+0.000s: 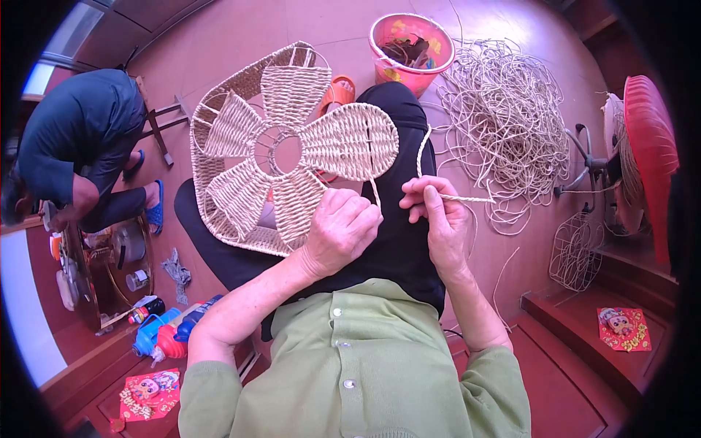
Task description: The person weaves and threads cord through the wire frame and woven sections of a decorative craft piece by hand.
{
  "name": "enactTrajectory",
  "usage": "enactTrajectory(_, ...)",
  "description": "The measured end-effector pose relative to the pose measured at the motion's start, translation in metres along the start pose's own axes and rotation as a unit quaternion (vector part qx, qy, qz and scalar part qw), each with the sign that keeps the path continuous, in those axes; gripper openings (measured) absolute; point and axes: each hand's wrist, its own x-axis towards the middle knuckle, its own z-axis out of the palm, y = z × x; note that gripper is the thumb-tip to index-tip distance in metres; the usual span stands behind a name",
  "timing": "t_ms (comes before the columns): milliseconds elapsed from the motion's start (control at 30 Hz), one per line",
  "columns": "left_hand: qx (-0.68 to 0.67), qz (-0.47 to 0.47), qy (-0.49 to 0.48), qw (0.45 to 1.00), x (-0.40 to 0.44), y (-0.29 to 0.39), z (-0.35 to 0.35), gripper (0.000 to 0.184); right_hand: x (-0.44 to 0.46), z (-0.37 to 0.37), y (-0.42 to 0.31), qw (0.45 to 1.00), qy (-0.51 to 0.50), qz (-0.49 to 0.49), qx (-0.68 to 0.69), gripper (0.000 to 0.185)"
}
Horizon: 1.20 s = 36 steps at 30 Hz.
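Right hand [440,219] pinches cord [467,198] right of centre; left hand [340,228] is curled, can't tell on what, and sits nearer the woven petal [343,142], which lies up-frame at upper centre, long axis running left-right.

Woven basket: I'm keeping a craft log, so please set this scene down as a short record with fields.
Item: woven basket over the lap
Pattern: flower with five petals
Left hand: curled beside the lower petals; exact grip hidden
Right hand: pinching cord
On the floor: heap of cord, pink bucket
Nearby: another person, bent over, at the picture's left
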Motion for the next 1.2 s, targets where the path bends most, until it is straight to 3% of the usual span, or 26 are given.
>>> enactTrajectory(133, -0.039, 0.039, 0.018, 0.998, 0.01, 0.017, -0.012, 0.023, -0.001, 0.001, -0.009, 0.996, -0.066, 0.055, 0.03, 0.011)
enactTrajectory(200, -0.045, 0.051, 0.021, 0.997, 0.009, 0.023, -0.006, 0.026, -0.001, -0.001, -0.017, 0.975, -0.117, 0.124, 0.139, 0.014)
enactTrajectory(267, -0.075, 0.06, -0.009, 0.995, 0.01, 0.027, -0.004, 0.03, -0.001, -0.001, -0.028, 0.987, -0.113, 0.092, 0.06, 0.01)
enactTrajectory(333, -0.1, 0.029, -0.02, 0.994, 0.014, 0.035, -0.019, 0.034, 0.033, -0.043, -0.043, 0.986, -0.028, -0.014, -0.165, 0.004)
enactTrajectory(367, -0.18, -0.015, -0.023, 0.983, 0.015, 0.039, -0.036, 0.037, 0.066, -0.089, -0.032, 0.941, 0.099, -0.128, -0.296, 0.007)
enactTrajectory(400, -0.261, -0.055, -0.028, 0.963, 0.018, 0.045, -0.058, 0.04, 0.078, -0.105, -0.06, 0.849, 0.19, -0.063, -0.49, 0.006)
enactTrajectory(467, -0.375, -0.084, -0.007, 0.923, 0.022, 0.053, -0.098, 0.039, 0.087, -0.164, -0.06, 0.657, 0.216, -0.16, -0.705, 0.013)
enactTrajectory(500, -0.429, -0.085, 0.009, 0.899, 0.021, 0.056, -0.117, 0.039, 0.089, -0.156, -0.056, 0.659, 0.209, -0.165, -0.704, 0.013)
enactTrajectory(567, -0.516, -0.062, 0.039, 0.853, 0.019, 0.061, -0.147, 0.039, 0.075, -0.123, -0.044, 0.866, 0.174, -0.217, -0.417, 0.018)
enactTrajectory(633, -0.584, -0.014, 0.064, 0.809, 0.02, 0.066, -0.169, 0.038, 0.055, -0.061, -0.029, 0.933, 0.1, -0.162, -0.305, 0.019)
enactTrajectory(800, -0.714, 0.139, 0.074, 0.683, 0.04, 0.07, -0.202, 0.037, 0.011, 0.031, -0.016, 0.99, -0.04, -0.037, -0.132, 0.023)
enactTrajectory(833, -0.756, 0.178, 0.058, 0.627, 0.047, 0.067, -0.206, 0.037, 0.002, 0.038, -0.009, 0.996, -0.051, -0.004, -0.069, 0.023)
enactTrajectory(900, -0.847, 0.265, -0.004, 0.46, 0.057, 0.061, -0.206, 0.037, -0.004, 0.039, -0.006, 0.995, -0.069, 0.066, 0.014, 0.022)
enactTrajectory(933, -0.856, 0.283, -0.012, 0.432, 0.056, 0.057, -0.203, 0.036, -0.001, 0.035, -0.006, 0.995, -0.068, 0.066, 0.013, 0.022)
enactTrajectory(1000, -0.647, 0.15, 0.164, 0.729, 0.03, 0.04, -0.187, 0.041, 0.01, 0.02, -0.007, 1.0, -0.01, 0.002, 0.004, 0.02)
enactTrajectory(1033, -0.448, -0.037, 0.111, 0.886, 0.059, 0.02, -0.164, 0.032, 0.019, 0.01, -0.008, 0.997, 0.012, -0.042, -0.068, 0.018)
enactTrajectory(1067, -0.204, -0.219, 0.046, 0.953, 0.088, -0.003, -0.142, 0.025, 0.03, 0.005, -0.01, 0.989, 0.03, -0.092, -0.11, 0.018)
enactTrajectory(1133, -0.08, -0.081, 0.025, 0.993, 0.093, -0.076, -0.07, 0.021, 0.042, -0.004, -0.011, 0.987, 0.036, -0.109, -0.112, 0.017)
enactTrajectory(1200, 0.055, -0.029, -0.073, 0.995, 0.099, -0.11, -0.023, 0.02, 0.045, -0.011, -0.005, 0.991, 0.02, -0.091, -0.096, 0.017)
